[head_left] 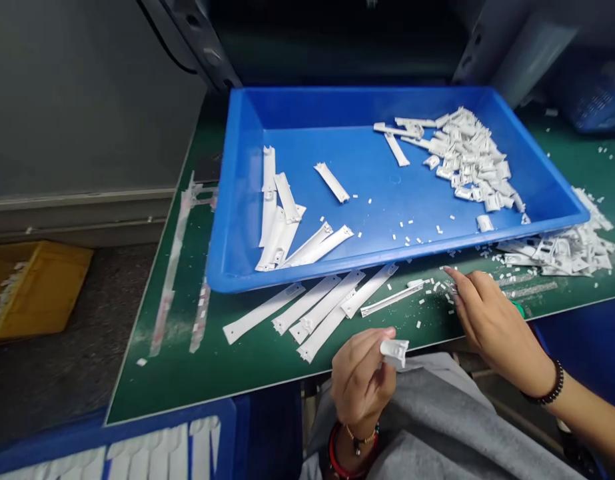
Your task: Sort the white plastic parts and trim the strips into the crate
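My left hand [363, 377] pinches a short white plastic piece [394, 353] between thumb and fingers, just off the table's front edge. My right hand [480, 307] is over the table, its index finger stretched toward small white scraps [440, 288] and the other fingers curled. A green end [518, 308] shows beside that hand; what its fingers hold is hidden. Left of the scraps, a narrow white strip [392, 299] lies on the table. Several long white plastic strips [314, 310] are fanned out nearby.
A blue tray [397, 257] holds long strips at left and a heap of short white pieces [470, 157] at right. More white parts [562, 253] are piled on the green table [187, 383]. A blue bin [227, 433] and a yellow box [62, 287] stand lower left.
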`<state>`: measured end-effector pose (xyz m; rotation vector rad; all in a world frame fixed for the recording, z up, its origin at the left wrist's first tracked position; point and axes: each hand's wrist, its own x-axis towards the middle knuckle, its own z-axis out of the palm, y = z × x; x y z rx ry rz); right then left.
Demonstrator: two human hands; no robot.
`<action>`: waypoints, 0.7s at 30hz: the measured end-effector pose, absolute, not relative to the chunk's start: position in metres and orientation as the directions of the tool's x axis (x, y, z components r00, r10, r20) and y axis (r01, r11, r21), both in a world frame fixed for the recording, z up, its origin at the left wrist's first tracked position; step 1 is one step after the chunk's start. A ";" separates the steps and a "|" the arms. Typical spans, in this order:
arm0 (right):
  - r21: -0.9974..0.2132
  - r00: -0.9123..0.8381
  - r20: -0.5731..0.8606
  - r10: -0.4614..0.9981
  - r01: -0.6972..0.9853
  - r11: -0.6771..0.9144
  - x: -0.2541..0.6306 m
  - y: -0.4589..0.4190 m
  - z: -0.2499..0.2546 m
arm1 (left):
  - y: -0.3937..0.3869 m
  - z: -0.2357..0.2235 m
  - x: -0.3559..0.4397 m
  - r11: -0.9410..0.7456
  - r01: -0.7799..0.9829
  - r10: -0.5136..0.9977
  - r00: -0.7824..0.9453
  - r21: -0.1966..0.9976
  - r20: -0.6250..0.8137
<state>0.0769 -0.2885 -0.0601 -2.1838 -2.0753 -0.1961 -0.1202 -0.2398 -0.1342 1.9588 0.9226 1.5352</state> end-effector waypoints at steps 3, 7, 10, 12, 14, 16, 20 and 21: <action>-0.006 0.032 0.225 0.974 0.999 -0.031 0.101 -0.294 -0.079 | -0.236 -0.126 -0.114 -0.686 0.097 0.726 0.010 0.721 0.688; -0.008 0.000 0.351 0.937 1.000 0.003 0.120 -0.295 -0.101 | -0.227 -0.105 -0.136 -0.628 0.093 0.772 -0.052 0.772 0.634; -0.079 -0.053 0.444 0.894 0.992 0.099 0.118 -0.290 -0.102 | -0.211 -0.089 -0.167 -0.532 0.423 0.783 -0.084 0.733 0.616; -0.112 -0.199 0.426 0.883 0.957 0.269 0.106 -0.278 -0.094 | -0.197 -0.083 -0.182 -0.410 0.629 0.826 -0.051 0.661 0.561; -0.084 -0.376 0.363 0.853 0.898 0.432 0.089 -0.259 -0.086 | -0.184 -0.081 -0.187 -0.342 0.753 0.874 0.036 0.562 0.485; -0.001 -0.486 0.290 0.824 0.861 0.508 0.072 -0.237 -0.082 | -0.173 -0.082 -0.183 -0.352 0.822 0.898 0.163 0.447 0.408; 0.150 -0.520 0.133 0.844 0.852 0.501 0.055 -0.204 -0.082 | -0.163 -0.078 -0.167 -0.326 0.896 0.942 0.284 0.300 0.177; 0.173 -0.513 0.111 0.851 0.853 0.492 0.055 -0.200 -0.082 | -0.162 -0.075 -0.164 -0.318 0.906 0.947 0.289 0.281 0.138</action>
